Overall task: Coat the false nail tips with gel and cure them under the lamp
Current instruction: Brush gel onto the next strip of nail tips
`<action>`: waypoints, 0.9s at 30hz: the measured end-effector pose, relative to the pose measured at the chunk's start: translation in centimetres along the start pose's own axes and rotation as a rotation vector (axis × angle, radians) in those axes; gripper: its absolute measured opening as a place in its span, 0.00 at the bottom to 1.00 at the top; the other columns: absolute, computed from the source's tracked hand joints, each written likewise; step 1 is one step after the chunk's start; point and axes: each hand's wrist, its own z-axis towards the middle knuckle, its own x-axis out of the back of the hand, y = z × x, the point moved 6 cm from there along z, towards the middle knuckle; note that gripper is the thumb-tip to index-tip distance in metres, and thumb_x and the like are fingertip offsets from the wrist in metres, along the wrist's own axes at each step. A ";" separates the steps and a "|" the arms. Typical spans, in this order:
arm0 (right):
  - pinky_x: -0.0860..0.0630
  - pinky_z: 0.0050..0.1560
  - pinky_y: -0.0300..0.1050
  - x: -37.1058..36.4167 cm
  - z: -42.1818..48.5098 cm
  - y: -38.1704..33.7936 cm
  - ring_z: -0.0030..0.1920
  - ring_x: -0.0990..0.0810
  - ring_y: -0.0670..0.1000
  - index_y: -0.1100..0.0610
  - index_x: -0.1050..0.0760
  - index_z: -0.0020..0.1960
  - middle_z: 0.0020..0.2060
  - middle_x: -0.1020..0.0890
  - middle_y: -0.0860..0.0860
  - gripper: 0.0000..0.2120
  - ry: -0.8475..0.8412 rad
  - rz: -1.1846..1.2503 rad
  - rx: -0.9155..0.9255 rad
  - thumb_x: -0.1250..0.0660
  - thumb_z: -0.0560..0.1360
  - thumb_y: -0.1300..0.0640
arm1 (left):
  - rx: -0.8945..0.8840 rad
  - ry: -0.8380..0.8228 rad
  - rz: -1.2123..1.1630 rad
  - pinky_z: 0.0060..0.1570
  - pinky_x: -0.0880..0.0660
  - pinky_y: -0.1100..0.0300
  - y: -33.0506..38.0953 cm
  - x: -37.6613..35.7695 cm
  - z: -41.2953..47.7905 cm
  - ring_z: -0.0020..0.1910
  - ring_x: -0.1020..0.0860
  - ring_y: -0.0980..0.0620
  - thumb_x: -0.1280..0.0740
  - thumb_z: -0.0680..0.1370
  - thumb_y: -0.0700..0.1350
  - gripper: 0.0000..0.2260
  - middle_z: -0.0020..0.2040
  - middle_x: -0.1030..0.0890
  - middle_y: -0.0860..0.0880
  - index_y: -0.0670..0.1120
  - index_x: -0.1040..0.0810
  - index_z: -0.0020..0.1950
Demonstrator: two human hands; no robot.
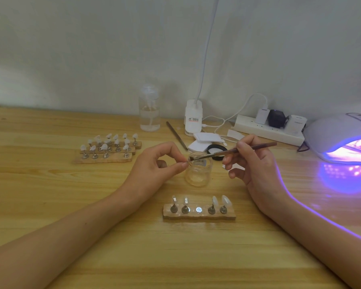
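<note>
Currently, head view: brush [233, 151] at gel jar [199, 172] mouth, L hand [154, 163] beside rim.
R hand [252, 161] pinches brush shaft, bristles over jar. L thumb + forefinger pinch small item [186, 162], too small to ID. Four nail tips [225, 200] stand on near holder [199, 214], just in front of jar. Cure lamp [329, 134] lit purple, far right, cut off by frame edge. Label on white base [193, 118]: print unreadable.

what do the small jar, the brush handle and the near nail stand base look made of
Small jar: clear glass or hard plastic, glossy; the table shows through its walls.
Brush handle: brown, slight sheen; lacquered wood or metal, cannot tell which.
Near nail stand base: tan with rough, uneven edges, matte; possibly wood or resin.
</note>
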 end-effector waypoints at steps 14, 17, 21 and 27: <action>0.26 0.29 0.39 0.4 0.1 -0.1 0.32 0.21 0.50 0.54 0.28 0.42 0.32 0.19 0.55 0.11 0.036 0.024 0.021 0.41 0.83 0.59 | -0.007 0.001 -0.003 0.29 0.36 0.72 0.1 -0.1 0.0 0.25 0.35 0.60 0.26 0.74 0.41 0.06 0.36 0.21 0.60 0.47 0.21 0.40; 0.25 0.29 0.40 0.1 0.0 0.0 0.33 0.20 0.50 0.55 0.28 0.43 0.33 0.18 0.55 0.09 0.002 0.001 0.014 0.40 0.82 0.58 | -0.013 0.002 -0.001 0.28 0.36 0.72 0.1 0.0 -0.1 0.24 0.35 0.60 0.26 0.74 0.41 0.06 0.35 0.21 0.61 0.48 0.21 0.40; 0.25 0.29 0.40 0.4 0.0 0.1 0.32 0.21 0.51 0.55 0.29 0.42 0.32 0.18 0.56 0.09 0.056 -0.012 -0.012 0.40 0.82 0.59 | -0.020 -0.001 0.005 0.28 0.36 0.72 0.1 0.0 0.0 0.24 0.35 0.60 0.26 0.74 0.41 0.06 0.34 0.21 0.62 0.47 0.21 0.40; 0.24 0.29 0.40 -0.1 -0.2 -0.3 0.34 0.20 0.51 0.56 0.29 0.44 0.34 0.17 0.55 0.07 0.010 -0.030 0.025 0.37 0.79 0.54 | -0.026 0.004 0.013 0.28 0.36 0.73 0.3 0.0 -0.1 0.24 0.36 0.60 0.26 0.74 0.40 0.05 0.33 0.21 0.63 0.45 0.21 0.41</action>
